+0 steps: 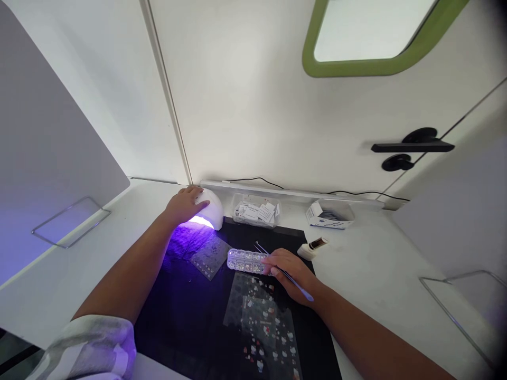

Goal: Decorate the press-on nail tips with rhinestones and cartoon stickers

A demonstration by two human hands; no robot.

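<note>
My left hand (186,205) lies over the top of a white dome-shaped nail lamp (214,208), fingers apart. Purple light glows from the lamp's opening onto the dark mat. In my right hand (291,272) is a pair of slim tweezers (295,282) with a pale paddle-shaped end, the two thin tips pointing away from me. The fingers of that hand also touch the right end of a clear compartment case (244,260) of small shiny rhinestones. A clear sticker sheet (210,257) lies left of the case. Nearer me are overlapping sticker sheets (263,322) with cartoon figures.
A black mat (178,327) covers the table's middle. Behind it stand a clear tub (237,208) of white packets and a bin (344,215) with a small box. A cream nail bottle (307,252) is to the right. A white wall with a black handle (414,148) rises behind.
</note>
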